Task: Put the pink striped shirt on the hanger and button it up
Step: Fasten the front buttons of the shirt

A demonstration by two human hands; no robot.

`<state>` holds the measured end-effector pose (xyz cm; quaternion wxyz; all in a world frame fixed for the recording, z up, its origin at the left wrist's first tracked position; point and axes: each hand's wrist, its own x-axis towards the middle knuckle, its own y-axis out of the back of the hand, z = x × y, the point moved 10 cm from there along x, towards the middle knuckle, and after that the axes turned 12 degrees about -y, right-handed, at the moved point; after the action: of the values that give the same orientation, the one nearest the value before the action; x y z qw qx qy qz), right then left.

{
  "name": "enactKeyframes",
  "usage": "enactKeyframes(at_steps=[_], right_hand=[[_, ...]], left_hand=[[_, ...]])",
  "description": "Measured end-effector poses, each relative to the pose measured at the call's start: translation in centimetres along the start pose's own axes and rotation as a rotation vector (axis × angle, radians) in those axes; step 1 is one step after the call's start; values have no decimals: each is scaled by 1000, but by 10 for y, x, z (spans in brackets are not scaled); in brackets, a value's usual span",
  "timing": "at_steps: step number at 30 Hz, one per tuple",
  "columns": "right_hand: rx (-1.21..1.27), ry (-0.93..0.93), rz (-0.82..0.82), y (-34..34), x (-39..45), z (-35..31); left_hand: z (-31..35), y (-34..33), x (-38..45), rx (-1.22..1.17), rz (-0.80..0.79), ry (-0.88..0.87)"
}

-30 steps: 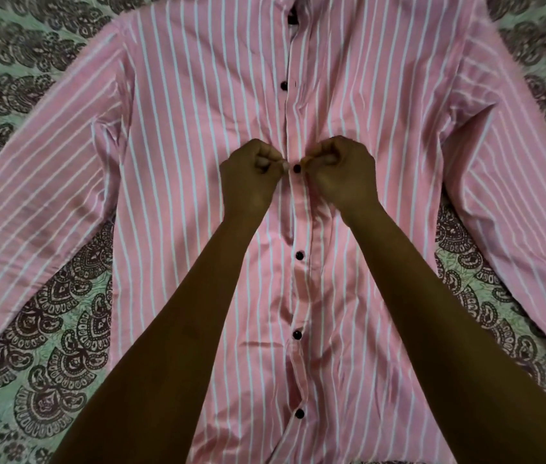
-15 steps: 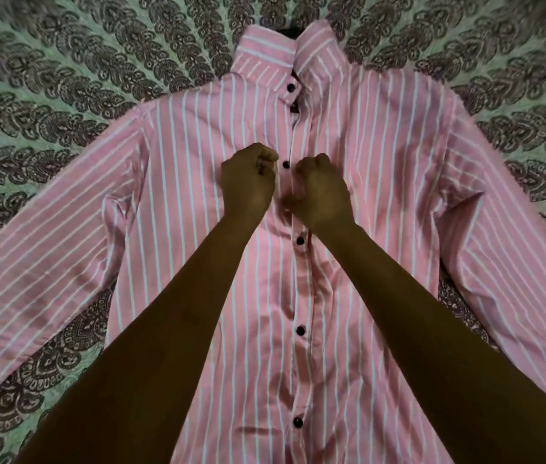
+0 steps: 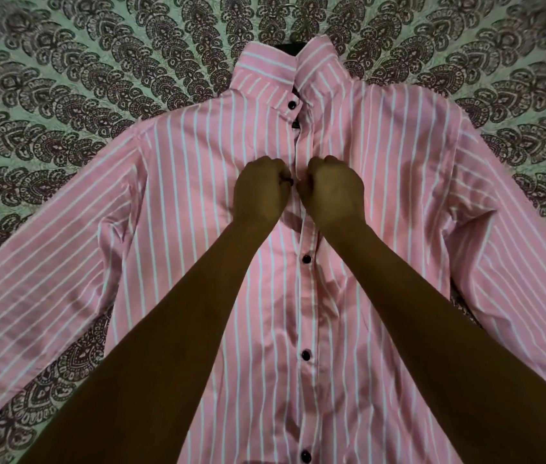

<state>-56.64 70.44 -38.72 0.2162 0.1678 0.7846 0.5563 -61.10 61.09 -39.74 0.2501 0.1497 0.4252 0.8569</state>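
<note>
The pink striped shirt [image 3: 382, 182] lies flat, front up, sleeves spread wide. A dark hanger [image 3: 293, 46] shows only as a sliver inside the collar. Black buttons [image 3: 305, 259] below my hands are fastened; the collar button [image 3: 292, 104] sits unfastened and the placket above my hands gapes. My left hand [image 3: 261, 192] pinches the left placket edge with a dark button at its fingertips. My right hand [image 3: 333, 192] pinches the right placket edge directly opposite, knuckles almost touching the left.
A pale green bedspread [image 3: 64, 78] with a dark paisley pattern covers the whole surface under the shirt. The left sleeve [image 3: 40, 283] and right sleeve [image 3: 516, 249] stretch out toward the frame's edges.
Both hands moved up the placket from the lower button to the one above it. The view tilted up, bringing the collar and hanger into sight.
</note>
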Motion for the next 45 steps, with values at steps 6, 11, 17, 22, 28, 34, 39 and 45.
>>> enactKeyframes(at_steps=[6,11,17,22,28,34,39,45], right_hand=[[123,73,-99,-7,-4,-6],[-73,58,-133,-14,-6,-15],[721,-352,-97,-10,-1,33],[1252,-543,-261,-26,-17,45],[1252,-532,-225,-23,-17,46],[1175,-459,-157,-16,-15,43],[1114,-424,-79,-10,-16,42],[1082,-430,-17,-8,-17,44]], left_hand=[[-13,6,4,-151,38,136],[-23,5,-4,-254,39,226],[-15,12,-4,-310,82,261],[-10,14,-5,-395,126,321],[-7,14,-9,-496,137,359],[-11,15,-8,-497,168,369],[-2,22,-5,-287,182,303],[-1,18,-3,-393,171,291]])
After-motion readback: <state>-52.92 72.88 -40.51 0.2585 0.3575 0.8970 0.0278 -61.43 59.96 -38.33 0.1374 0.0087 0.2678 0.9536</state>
